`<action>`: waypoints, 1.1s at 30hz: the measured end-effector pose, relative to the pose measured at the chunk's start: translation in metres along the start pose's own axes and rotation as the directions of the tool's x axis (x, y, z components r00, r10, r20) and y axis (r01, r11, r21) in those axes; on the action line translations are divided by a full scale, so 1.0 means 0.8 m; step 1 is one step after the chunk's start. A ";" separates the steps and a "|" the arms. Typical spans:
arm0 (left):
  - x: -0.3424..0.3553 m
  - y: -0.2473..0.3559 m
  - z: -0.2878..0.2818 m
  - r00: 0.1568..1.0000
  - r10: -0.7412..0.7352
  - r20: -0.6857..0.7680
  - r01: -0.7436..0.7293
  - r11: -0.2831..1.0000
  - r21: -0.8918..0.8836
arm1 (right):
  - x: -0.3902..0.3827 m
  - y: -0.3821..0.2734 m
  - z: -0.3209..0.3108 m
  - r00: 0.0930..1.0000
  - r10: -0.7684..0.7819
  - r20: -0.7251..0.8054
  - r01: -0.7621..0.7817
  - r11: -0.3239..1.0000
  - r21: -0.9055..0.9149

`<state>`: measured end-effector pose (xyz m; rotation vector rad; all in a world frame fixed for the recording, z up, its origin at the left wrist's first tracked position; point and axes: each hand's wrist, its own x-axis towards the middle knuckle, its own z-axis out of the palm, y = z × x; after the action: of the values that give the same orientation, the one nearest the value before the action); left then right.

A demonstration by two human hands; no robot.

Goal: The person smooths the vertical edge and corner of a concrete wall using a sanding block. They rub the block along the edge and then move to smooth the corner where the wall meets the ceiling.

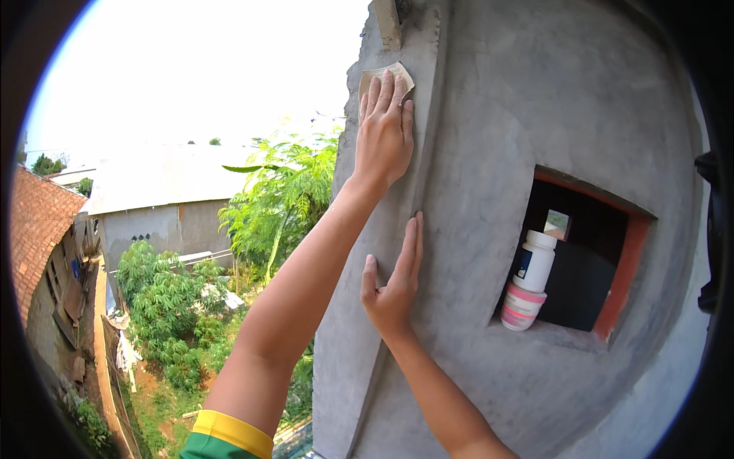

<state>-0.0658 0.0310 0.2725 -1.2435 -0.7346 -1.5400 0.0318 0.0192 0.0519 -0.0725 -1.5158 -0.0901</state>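
High on the grey cement pillar, my left hand presses a beige sheet of sandpaper flat to the surface. Its fingers lie stretched over the sheet, and the sheet's corners stick out past them. Lower down, my right hand rests against the same pillar near its raised edge. That hand holds nothing; its thumb stands apart from the extended fingers.
To the right, a small wall opening holds a white bottle stacked on a pink-and-white tub. A wooden piece juts out above the sheet. Left of the pillar lie trees, a tiled roof and ground far below.
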 end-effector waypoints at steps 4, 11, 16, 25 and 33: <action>0.020 -0.004 0.013 0.994 -0.105 -0.018 0.105 0.992 0.063 | 0.000 -0.001 -0.001 1.000 -0.009 0.004 0.010 0.999 -0.031; 0.027 0.002 0.015 0.997 -0.078 -0.010 0.078 0.996 -0.042 | 0.000 -0.002 -0.002 1.000 -0.002 0.013 0.003 1.000 -0.024; 0.026 0.017 0.020 0.997 0.005 0.083 -0.007 1.000 0.025 | 0.001 0.000 -0.002 1.000 0.012 0.002 -0.012 1.000 -0.009; -0.014 0.010 -0.014 0.958 0.258 0.128 -0.243 0.963 -0.120 | -0.002 0.006 0.004 1.000 -0.022 -0.023 0.022 1.000 0.007; -0.066 0.008 -0.034 0.987 0.102 0.123 -0.095 0.994 -0.061 | -0.002 0.004 0.005 0.999 -0.029 -0.023 0.029 1.000 -0.013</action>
<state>-0.0703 0.0215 0.2137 -1.4072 -0.7046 -1.4199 0.0283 0.0227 0.0509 -0.0598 -1.4929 -0.1234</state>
